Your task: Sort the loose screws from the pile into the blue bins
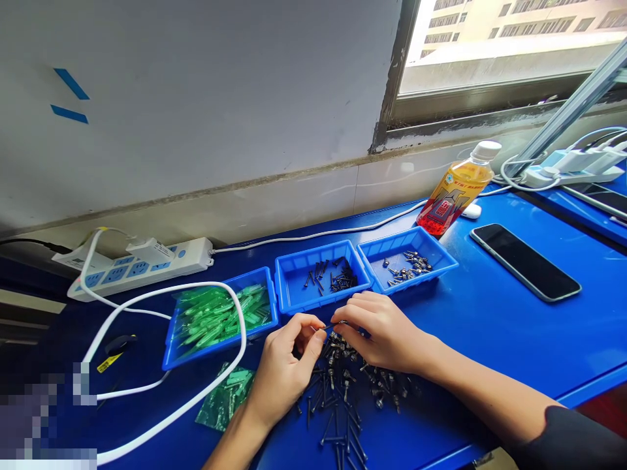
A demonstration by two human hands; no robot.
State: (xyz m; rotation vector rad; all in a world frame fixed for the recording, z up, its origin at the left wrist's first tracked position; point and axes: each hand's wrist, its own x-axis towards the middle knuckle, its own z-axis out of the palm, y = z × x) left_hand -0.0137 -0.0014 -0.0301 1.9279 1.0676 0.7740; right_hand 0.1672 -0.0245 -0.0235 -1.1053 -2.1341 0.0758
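My left hand (289, 356) and my right hand (375, 326) meet over a pile of dark screws (343, 418) and small metal fittings (386, 385) on the blue table. Between their fingertips is a thin dark screw (329, 326), pinched from both sides; its ends are partly hidden. Just beyond the hands stand three blue trays: the left tray (169, 356) holds green plastic pieces (220, 313), the middle tray (294, 307) black screws (343, 279), the right tray (448, 264) small metal fittings (409, 269).
A white cable (166, 418) loops over the left tray, near a power strip (147, 264). A bag of green pieces (228, 395) lies left of my left hand. A drink bottle (453, 189) and a phone (526, 261) are at the right.
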